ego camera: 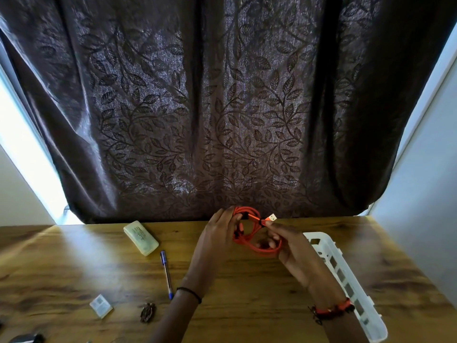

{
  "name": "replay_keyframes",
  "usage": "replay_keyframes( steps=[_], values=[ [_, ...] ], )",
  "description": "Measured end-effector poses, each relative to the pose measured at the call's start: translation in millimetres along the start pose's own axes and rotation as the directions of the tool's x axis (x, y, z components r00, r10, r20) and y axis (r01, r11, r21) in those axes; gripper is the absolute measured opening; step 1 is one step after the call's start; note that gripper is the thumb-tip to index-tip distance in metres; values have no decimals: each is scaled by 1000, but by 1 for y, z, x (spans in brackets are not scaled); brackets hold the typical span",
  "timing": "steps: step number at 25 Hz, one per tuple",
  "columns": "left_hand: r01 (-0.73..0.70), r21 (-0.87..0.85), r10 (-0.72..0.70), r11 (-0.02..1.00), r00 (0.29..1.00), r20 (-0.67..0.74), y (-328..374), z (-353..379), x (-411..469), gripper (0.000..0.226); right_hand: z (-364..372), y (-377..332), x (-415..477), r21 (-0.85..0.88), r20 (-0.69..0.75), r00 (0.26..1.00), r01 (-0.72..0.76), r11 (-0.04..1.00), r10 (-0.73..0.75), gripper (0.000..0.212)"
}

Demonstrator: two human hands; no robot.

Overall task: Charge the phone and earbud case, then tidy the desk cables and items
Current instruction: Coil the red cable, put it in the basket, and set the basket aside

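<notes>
An orange charging cable (257, 247) is wound into a coil and held above the far middle of the wooden desk (247, 305). My left hand (217, 233) grips the coil's left side. My right hand (286, 243) pinches the cable near its white USB plug (272, 217), which sticks out to the upper right, with the lower loop around its fingers. A pale green case (141, 237) lies on the desk to the left. No phone is in view.
A white slotted plastic basket (346, 280) runs along the desk's right side. A blue pen (166, 273), a small clear box (101, 305) and a dark hair clip (148, 313) lie at the left front. A dark object (27, 339) shows at the bottom left corner. A brown leaf-patterned curtain (222, 107) hangs behind the desk.
</notes>
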State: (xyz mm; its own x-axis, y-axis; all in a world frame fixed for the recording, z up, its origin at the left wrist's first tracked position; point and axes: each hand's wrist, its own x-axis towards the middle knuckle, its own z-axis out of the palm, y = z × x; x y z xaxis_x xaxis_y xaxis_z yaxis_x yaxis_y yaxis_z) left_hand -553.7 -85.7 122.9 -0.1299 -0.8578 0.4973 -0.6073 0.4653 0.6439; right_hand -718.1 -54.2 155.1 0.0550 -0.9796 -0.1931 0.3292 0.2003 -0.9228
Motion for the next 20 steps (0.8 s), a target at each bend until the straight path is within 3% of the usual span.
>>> replay_keyframes(
  steps=[4, 11, 14, 16, 18, 20],
  values=[
    [-6, -79, 2, 997, 999, -40, 4, 0, -2, 24, -6, -7, 1, -277, 2, 997, 71, 958, -73, 38],
    [-10, -48, 8, 999, 999, -42, 1, -5, 5, 18, -9, -5, -6, -285, 104, 991, 111, 952, -84, 39],
    [150, -103, -153, 983, 988, -22, -4, -4, 4, 18, -13, -3, -3, -439, 111, 990, 126, 890, -86, 28],
    [332, -299, -343, 895, 939, 14, -3, 0, 2, 23, -14, 0, -3, -461, 94, 990, 137, 877, -105, 17],
    [469, -591, -488, 656, 861, 142, 1, 1, -2, 25, -15, 4, -3, -478, 112, 980, 197, 856, -163, 18],
    [511, -716, -531, 475, 816, 229, 6, -1, -5, 25, -18, 10, 1, -599, 58, 957, 262, 757, -285, 18]
  ],
)
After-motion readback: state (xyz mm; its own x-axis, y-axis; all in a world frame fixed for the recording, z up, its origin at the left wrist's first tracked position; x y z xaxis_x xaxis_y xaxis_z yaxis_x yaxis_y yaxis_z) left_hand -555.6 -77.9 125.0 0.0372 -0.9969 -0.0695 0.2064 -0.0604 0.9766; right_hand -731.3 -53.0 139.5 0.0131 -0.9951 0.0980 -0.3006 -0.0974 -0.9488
